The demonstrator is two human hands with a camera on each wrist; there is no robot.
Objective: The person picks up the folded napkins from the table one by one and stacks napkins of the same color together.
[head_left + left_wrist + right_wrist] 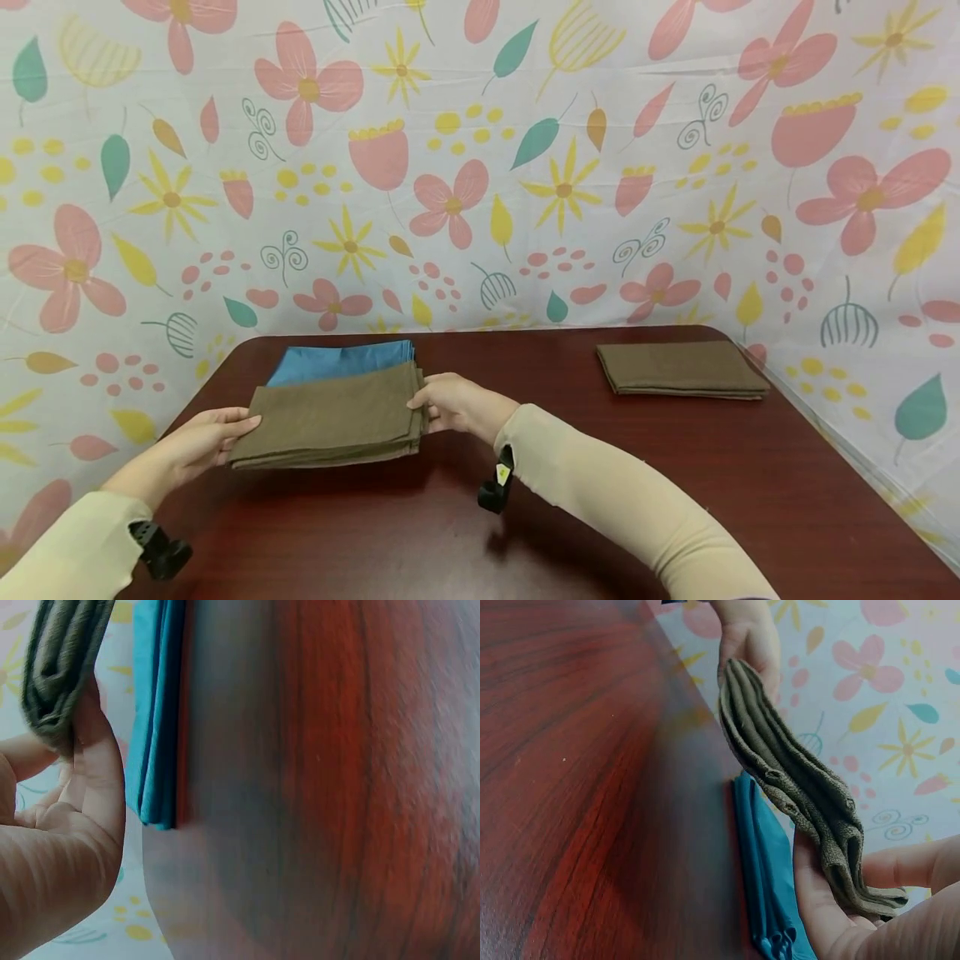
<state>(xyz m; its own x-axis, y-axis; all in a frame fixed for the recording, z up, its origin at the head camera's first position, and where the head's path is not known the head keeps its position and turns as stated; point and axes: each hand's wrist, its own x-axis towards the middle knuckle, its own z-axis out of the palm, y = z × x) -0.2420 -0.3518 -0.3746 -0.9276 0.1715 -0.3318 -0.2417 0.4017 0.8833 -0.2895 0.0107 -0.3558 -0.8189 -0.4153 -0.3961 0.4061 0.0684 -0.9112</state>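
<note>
Between both hands a folded olive-brown cloth [330,412] is held up above the table. My left hand [202,442] pinches its left end, thumb on top and fingers underneath. At the opposite end my right hand [457,404] grips the cloth the same way. Several folded layers show along the edge of the cloth [795,780] in the right wrist view. Just behind and below it lies a folded blue cloth [341,360], partly hidden by the brown one in the head view. The blue cloth [157,712] sits apart from the left hand [67,825] in the left wrist view.
A second folded brown cloth [682,369] lies at the back right of the dark red wooden table [525,517]. Behind the table hangs a flower-patterned sheet [480,167]. Each wrist carries a small black camera [495,487].
</note>
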